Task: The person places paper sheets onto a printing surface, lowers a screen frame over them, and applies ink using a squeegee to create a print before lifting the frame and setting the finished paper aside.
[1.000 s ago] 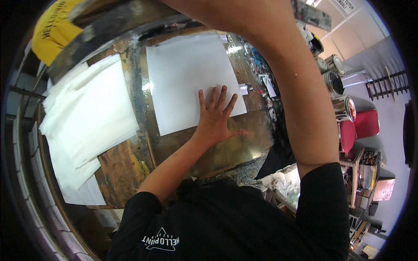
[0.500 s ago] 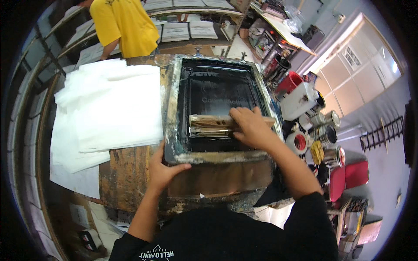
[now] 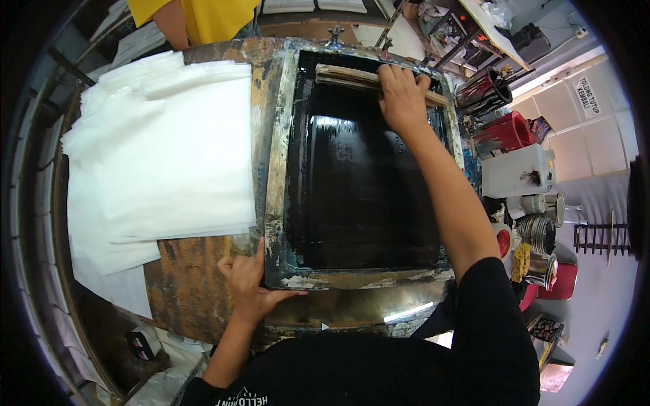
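A screen printing frame (image 3: 277, 162) with ink-stained wooden sides lies on the worktable, its mesh (image 3: 365, 210) coated with wet black ink. At the far end of the mesh, my right hand (image 3: 404, 98) grips a wooden-handled squeegee (image 3: 345, 76) from above, fingers wrapped over the handle. My left hand (image 3: 248, 279) is at the frame's near left corner, with thumb and index finger stretched along its two sides and the other fingers partly bent. Left of the frame lies a pile of thin white sheets (image 3: 162, 155), their edges uneven.
The stained wooden worktable (image 3: 193, 284) carries frame and sheets. Hinge clamps (image 3: 335, 35) stand at the frame's far edge. To the right are a white jug (image 3: 518, 170), a red container (image 3: 504, 132) and several cans (image 3: 538, 233). A person in a yellow shirt (image 3: 217, 17) stands beyond the table.
My right hand has moved the squeegee from the near middle of the screen to its far end. My left hand stays at the near left corner. The view has shifted nearer the table.
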Motion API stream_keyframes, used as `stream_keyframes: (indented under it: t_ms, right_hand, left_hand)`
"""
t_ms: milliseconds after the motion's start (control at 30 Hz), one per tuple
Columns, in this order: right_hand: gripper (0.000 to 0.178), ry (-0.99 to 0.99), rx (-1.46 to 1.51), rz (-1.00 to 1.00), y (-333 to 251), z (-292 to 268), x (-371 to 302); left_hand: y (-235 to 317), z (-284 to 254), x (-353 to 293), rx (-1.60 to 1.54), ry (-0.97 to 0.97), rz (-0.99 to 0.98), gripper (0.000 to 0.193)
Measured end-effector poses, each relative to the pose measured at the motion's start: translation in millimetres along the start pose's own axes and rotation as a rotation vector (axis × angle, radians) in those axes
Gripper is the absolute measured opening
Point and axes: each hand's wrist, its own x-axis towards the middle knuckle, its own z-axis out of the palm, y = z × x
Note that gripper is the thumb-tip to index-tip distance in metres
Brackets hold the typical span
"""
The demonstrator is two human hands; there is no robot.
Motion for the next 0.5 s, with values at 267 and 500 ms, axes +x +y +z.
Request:
stream_keyframes:
  t_ms: [267,500]
  right_hand:
    - [0.046,-0.016,-0.028,-0.004,-17.4,-17.7,-32.9]
    - [0.042,-0.126,-0.001,0.031,-49.9,-59.6,-97.2]
  left_hand:
    - [2.1,-3.8,0.5,0.073,-0.083,-0.046,0.121]
    - [6.1,-4.7,3.4,0.055,-0.023,0.000,0.117]
